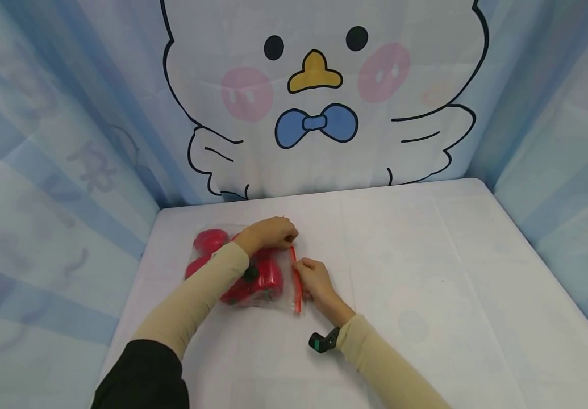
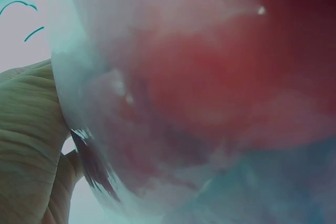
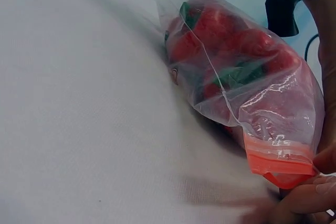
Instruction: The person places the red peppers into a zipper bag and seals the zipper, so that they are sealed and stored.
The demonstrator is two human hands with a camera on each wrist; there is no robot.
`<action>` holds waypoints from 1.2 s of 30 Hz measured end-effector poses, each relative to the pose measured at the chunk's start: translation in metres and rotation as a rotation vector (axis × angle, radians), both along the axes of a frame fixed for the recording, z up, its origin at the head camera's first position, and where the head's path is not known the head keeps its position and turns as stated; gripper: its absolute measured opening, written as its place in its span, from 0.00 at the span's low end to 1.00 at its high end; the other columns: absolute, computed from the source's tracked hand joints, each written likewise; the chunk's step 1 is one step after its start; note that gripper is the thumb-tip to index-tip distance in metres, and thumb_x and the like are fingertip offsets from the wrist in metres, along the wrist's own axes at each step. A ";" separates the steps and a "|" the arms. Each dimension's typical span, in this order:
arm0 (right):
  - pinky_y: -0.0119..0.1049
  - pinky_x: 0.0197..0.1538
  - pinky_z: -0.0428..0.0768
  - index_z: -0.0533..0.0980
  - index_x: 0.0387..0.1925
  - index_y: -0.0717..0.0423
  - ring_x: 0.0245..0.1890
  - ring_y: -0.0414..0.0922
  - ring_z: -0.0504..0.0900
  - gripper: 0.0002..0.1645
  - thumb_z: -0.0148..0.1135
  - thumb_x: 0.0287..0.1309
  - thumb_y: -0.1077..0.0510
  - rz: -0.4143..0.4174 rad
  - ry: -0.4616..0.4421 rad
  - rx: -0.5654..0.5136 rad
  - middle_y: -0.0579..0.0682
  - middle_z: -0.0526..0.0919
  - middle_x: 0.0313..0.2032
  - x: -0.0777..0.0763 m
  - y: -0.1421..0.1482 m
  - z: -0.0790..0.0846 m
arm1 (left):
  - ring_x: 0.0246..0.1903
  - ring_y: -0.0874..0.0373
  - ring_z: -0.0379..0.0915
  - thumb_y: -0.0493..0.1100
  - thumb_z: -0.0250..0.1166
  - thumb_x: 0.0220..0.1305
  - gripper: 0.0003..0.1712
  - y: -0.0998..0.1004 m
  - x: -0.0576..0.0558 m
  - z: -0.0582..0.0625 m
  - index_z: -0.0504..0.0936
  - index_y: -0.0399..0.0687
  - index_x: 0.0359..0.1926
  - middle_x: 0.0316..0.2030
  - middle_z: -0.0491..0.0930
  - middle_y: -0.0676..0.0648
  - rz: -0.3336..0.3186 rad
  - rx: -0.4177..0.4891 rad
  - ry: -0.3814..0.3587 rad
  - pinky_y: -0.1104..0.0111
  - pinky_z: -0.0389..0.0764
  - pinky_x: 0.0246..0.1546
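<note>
A clear zip bag (image 1: 286,289) with a red-orange zip strip (image 1: 297,295) lies on the table, filled with several glossy red pepper-like pieces (image 1: 212,241) with green parts. My left hand (image 1: 272,232) reaches across the bag and pinches the far end of the strip with curled fingers. Nearer to me, my right hand (image 1: 319,281) pinches the strip's edge from the right. In the right wrist view, fingers (image 3: 304,198) hold a corner of the strip (image 3: 278,162). The left wrist view shows my left hand (image 2: 29,145) beside blurred plastic and red shapes.
The white table (image 1: 426,284) stretches to the right of the bag. A curtain (image 1: 314,165) with a cartoon bird hangs behind it, and blue-white curtains flank both sides. A black wrist camera (image 1: 323,341) sits on the right wrist.
</note>
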State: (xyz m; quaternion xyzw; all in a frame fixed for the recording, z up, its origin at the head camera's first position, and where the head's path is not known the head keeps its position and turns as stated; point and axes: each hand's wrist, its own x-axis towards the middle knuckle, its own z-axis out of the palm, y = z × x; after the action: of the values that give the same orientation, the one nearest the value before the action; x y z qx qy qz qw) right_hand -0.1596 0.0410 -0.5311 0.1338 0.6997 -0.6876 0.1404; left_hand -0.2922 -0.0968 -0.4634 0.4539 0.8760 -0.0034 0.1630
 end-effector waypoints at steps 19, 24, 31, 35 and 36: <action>0.28 0.17 0.56 0.74 0.27 0.55 0.13 0.36 0.54 0.13 0.58 0.68 0.56 0.002 -0.012 -0.030 0.38 0.57 0.13 0.019 0.000 0.001 | 0.30 0.59 0.61 0.35 0.63 0.67 0.12 -0.004 0.001 0.001 0.76 0.47 0.26 0.24 0.65 0.53 0.021 0.034 0.001 0.69 0.66 0.37; 0.28 0.17 0.57 0.73 0.25 0.53 0.13 0.36 0.56 0.14 0.58 0.69 0.55 0.009 -0.012 -0.015 0.39 0.57 0.12 0.027 0.002 0.002 | 0.30 0.59 0.60 0.35 0.63 0.68 0.13 -0.004 0.002 0.000 0.75 0.47 0.25 0.23 0.64 0.53 -0.002 0.044 0.007 0.69 0.66 0.37; 0.28 0.17 0.57 0.74 0.26 0.54 0.13 0.36 0.55 0.14 0.57 0.70 0.56 0.019 -0.017 -0.061 0.40 0.57 0.12 0.037 0.004 0.001 | 0.31 0.59 0.62 0.37 0.64 0.69 0.11 -0.004 0.002 -0.003 0.78 0.46 0.27 0.24 0.69 0.52 0.012 0.042 0.013 0.69 0.69 0.38; 0.28 0.17 0.56 0.74 0.26 0.54 0.13 0.36 0.56 0.15 0.58 0.71 0.55 0.011 -0.009 -0.063 0.39 0.58 0.12 0.042 0.005 0.002 | 0.32 0.59 0.63 0.38 0.65 0.70 0.10 -0.004 0.002 -0.003 0.79 0.45 0.29 0.25 0.70 0.52 0.026 0.045 0.016 0.69 0.70 0.39; 0.28 0.17 0.57 0.74 0.26 0.54 0.13 0.36 0.56 0.15 0.58 0.71 0.54 0.010 -0.008 -0.055 0.39 0.58 0.12 0.044 0.005 0.003 | 0.32 0.59 0.63 0.38 0.65 0.70 0.09 -0.004 0.002 -0.003 0.80 0.45 0.29 0.25 0.70 0.52 0.026 0.044 0.017 0.68 0.70 0.39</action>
State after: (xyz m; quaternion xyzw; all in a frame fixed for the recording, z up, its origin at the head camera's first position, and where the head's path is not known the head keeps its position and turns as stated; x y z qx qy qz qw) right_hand -0.1155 0.0464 -0.5282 0.1290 0.6806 -0.7053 0.1504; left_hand -0.2900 -0.1004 -0.4668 0.4457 0.8832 0.0140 0.1457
